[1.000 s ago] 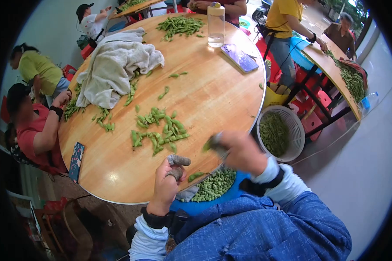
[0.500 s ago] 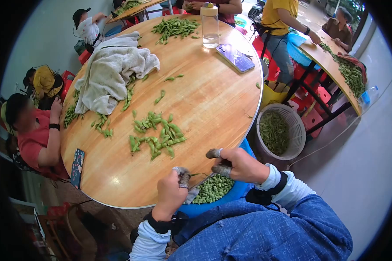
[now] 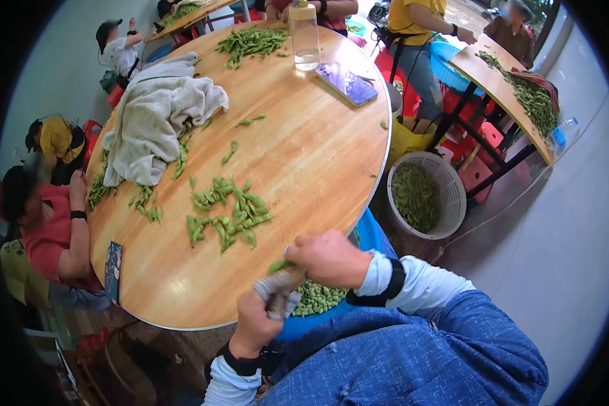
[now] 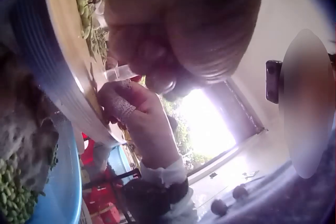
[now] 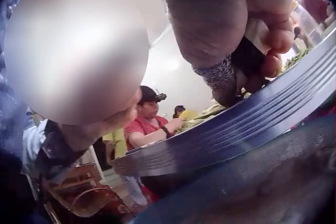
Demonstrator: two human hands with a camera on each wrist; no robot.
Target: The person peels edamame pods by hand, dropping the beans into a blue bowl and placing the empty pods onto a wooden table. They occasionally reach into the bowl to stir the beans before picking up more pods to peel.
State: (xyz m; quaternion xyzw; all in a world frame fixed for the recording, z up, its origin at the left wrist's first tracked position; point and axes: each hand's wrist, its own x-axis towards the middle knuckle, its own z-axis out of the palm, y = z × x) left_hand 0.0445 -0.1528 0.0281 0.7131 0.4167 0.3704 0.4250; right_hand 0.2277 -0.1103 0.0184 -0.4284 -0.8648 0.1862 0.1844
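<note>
In the head view, my left hand and right hand meet over the near table edge, grey covers on some fingers. A green pod pokes out where their curled fingers pinch it; most of it is hidden. Below them, shelled beans lie in a blue basin. Unshelled pods form a loose pile on the table. The left wrist view has my left hand close up, beside my right hand. A dark strip shows against my right hand in the right wrist view.
On the round table are a crumpled towel, a bottle, a phone and a dark patterned packet. A white basket of pods stands to the right. Several people sit or stand around.
My right hand came left and down from apart, and its fingers now meet those of my left hand. The table has shifted left in the head view as the camera turned.
</note>
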